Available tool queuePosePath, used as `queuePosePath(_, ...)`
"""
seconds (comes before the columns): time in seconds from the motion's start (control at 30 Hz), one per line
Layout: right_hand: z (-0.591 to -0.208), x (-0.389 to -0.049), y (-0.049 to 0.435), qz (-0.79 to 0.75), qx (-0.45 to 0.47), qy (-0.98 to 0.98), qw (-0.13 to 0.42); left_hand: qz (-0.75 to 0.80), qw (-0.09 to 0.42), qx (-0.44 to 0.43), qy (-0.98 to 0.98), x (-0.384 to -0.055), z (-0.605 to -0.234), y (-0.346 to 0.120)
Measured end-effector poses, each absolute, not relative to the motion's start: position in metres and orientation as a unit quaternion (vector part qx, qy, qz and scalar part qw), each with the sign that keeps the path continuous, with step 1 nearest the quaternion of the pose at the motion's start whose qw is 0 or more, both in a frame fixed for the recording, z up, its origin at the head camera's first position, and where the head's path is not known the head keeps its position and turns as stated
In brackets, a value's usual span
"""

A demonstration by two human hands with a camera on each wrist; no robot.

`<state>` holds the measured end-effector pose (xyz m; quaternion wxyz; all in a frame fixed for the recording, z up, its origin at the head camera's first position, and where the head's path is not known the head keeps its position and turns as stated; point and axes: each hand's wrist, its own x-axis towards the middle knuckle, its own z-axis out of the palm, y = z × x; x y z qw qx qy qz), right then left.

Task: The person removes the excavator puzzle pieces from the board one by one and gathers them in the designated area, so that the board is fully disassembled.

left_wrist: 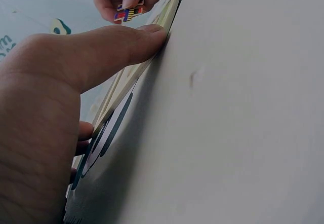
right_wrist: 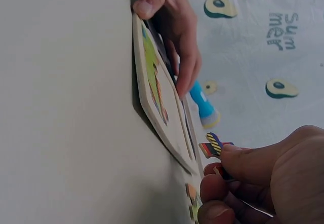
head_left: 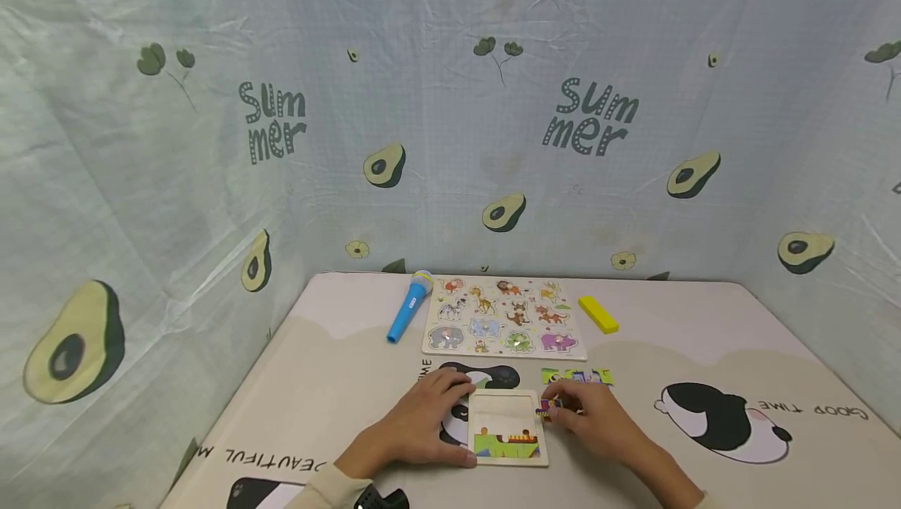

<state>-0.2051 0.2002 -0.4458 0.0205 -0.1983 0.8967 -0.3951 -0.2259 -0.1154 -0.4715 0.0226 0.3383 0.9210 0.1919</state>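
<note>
My left hand grips the left side of a small wooden puzzle board, thumb at the near corner and fingers toward the far one. Fitted pieces with green and orange print fill the board's near part; bare wood shows beyond them. Just off the board's right edge, my right hand pinches a small puzzle piece between thumb and fingers. This piece has red, purple and yellow-black striped print, and the fingers cover part of it. Beyond the right hand lie loose puzzle pieces, partly hidden by it.
A larger animal puzzle board lies farther back. To its left is a blue toy microphone; to its right, a yellow block. Panda prints decorate the tablecloth, and a patterned curtain rises behind the table.
</note>
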Motion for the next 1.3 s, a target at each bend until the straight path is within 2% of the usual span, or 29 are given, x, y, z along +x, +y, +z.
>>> queuePosePath(0.37, -0.446, -0.211, 0.231, -0.438, -0.119, 0.89, -0.042, 0.19, 0.023, 0.337, 0.922, -0.226, -0.471, -0.116)
queuePosePath(0.53, -0.448, -0.211, 0.239, -0.434, -0.074, 0.897, -0.035, 0.187, 0.023, 0.34, 0.921, -0.226, -0.473, -0.116)
queuePosePath(1.0, -0.448, -0.215, 0.263, -0.439, -0.031, 0.897, -0.044, 0.186, 0.022, 0.338, 0.922, -0.227, -0.473, -0.115)
queuePosePath(1.3, -0.452, -0.218, 0.272, -0.437, -0.015, 0.899, -0.026, 0.183, 0.021, 0.337, 0.923, -0.228, -0.473, -0.115)
